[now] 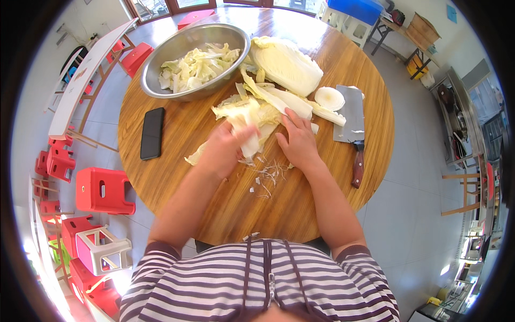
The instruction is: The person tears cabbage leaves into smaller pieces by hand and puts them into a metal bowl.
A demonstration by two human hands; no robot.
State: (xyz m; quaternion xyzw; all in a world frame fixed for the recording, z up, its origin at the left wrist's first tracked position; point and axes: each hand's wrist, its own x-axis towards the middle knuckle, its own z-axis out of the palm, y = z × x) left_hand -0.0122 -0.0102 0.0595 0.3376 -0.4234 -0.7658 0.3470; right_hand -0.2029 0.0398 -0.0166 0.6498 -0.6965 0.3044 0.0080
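Observation:
My left hand (228,148) grips a napa cabbage leaf (248,133), both blurred by motion. My right hand (298,141) is spread, its fingertips on the pale stem of another leaf (293,103); whether it grips that stem I cannot tell. Loose leaves overlap beneath and around both hands. Beyond them lies a cut piece of napa cabbage (286,66). A round slice of cabbage base (330,98) sits beside a cleaver (349,116), whose wooden handle points towards me. At the far left, a steel basin (161,93) holds torn cabbage leaves (199,68).
A black smartphone (152,133) lies at the left of the round wooden table (217,217). Thin root shreds (268,174) are scattered before my hands. Red plastic stools (102,191) and a long white table (90,80) stand to the left. Metal shelving (458,120) stands at the right.

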